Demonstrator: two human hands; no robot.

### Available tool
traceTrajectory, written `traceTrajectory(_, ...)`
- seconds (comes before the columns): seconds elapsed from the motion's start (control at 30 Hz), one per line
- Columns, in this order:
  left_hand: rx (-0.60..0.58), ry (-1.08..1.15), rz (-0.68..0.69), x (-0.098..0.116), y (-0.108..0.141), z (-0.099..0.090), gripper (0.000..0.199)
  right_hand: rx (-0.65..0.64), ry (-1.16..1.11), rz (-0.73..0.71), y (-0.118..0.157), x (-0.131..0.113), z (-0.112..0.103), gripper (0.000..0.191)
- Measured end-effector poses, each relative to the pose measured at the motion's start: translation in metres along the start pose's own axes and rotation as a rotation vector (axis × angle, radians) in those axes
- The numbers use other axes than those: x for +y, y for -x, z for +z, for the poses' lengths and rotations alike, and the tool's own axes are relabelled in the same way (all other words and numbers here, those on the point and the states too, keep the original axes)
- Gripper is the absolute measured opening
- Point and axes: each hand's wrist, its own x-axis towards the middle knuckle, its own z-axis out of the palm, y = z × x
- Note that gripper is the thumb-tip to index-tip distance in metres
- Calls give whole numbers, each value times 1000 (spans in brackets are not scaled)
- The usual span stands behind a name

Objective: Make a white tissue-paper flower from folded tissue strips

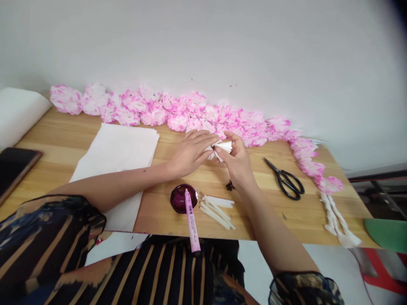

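From the head view, both hands meet over the middle of the bench (254,212), at a small bundle of pleated white paper (225,147). The right hand (237,157) pinches it between thumb and fingers, the folds fanning out between them. The left hand (192,153) reaches in from the other side, its fingers lying close together and nearly straight over the near end of the bundle; the fingers hide that part, so I cannot tell whether this hand grips or only steadies it.

Behind the hands, a long bank of pink-and-white ruffled flowers (178,111) runs along the wall (203,46) and bends down the right side of the bench, where twisted white strips (340,220) lie just below the last bloom. A stack of white sheets (122,146) lies partly under the left forearm. Nearer the person, a pink marker (192,226) lies across a round dish (178,203) stained dark purple, its dark end reaching past the bench edge. Slender white sticks (215,217) lie just beside the dish. Black-handled scissors (288,184) rest right of the right forearm; a phone (15,169) lies at far left.
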Motion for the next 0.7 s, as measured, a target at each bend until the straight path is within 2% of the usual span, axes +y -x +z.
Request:
traceTrajectory(0.1,38,65,-3,-1,1,-1,41,-2,-152,92,0,-5,-1,55)
traceTrajectory(0.27,85,264,-34,4,5,8,41,-107,-437,293,-3,-1,0,50)
traceTrajectory(0.33,105,346,-42,6,6,11,42,-147,-492,316,-4,2,1,51)
traceTrajectory(0.4,77,387,-58,7,6,9,41,-164,-469,314,-5,4,1,48)
traceTrajectory(0.5,22,438,-172,6,3,2,40,-152,-180,238,-3,-1,-4,45)
traceTrajectory(0.63,-42,513,-361,3,-2,-7,41,8,532,-160,2,-18,-16,47)
traceTrajectory(0.7,-90,521,-453,2,-5,-10,41,2,677,-277,5,-24,-18,45)
